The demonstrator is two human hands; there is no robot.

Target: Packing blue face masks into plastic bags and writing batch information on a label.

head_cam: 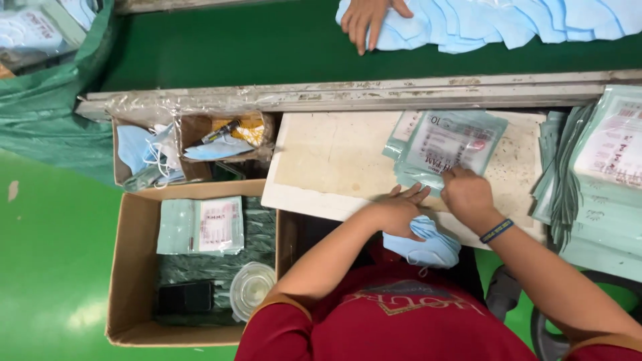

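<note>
A dark green conveyor belt (pixel 267 47) fills the top of the frame, with a heap of pale blue face masks (pixel 508 23) lying on it at upper right and another person's hand (pixel 366 17) resting flat on the heap's left end. Below the belt's worn metal rail, a pale, stained counter (pixel 334 167) takes the centre. An open brown cardboard box (pixel 130 267) sits at lower left on the bright green floor (pixel 47 267); inside it lie sealed pale green packets (pixel 200 226), a clear round plastic lid (pixel 252 289) and a flat black object. A tall stack of pale green printed plastic pouches (pixel 602 187) leans along the right edge. Two small cardboard bins (pixel 190 150) at left of centre hold loose masks and odds and ends.

On the counter, upper centre right, lies a short pile of pale green printed pouches (pixel 445 144). The right hand (pixel 468 194), with a dark blue wristband (pixel 496 230), pinches the lower edge of the top pouch, fingers closed on it. The left hand (pixel 394 212) lies just beside it at the counter's near edge, fingers spread partly flat on the counter, while pressing a folded light blue face mask (pixel 424 247) that hangs below the edge; whether it truly grips the mask cannot be told.
</note>
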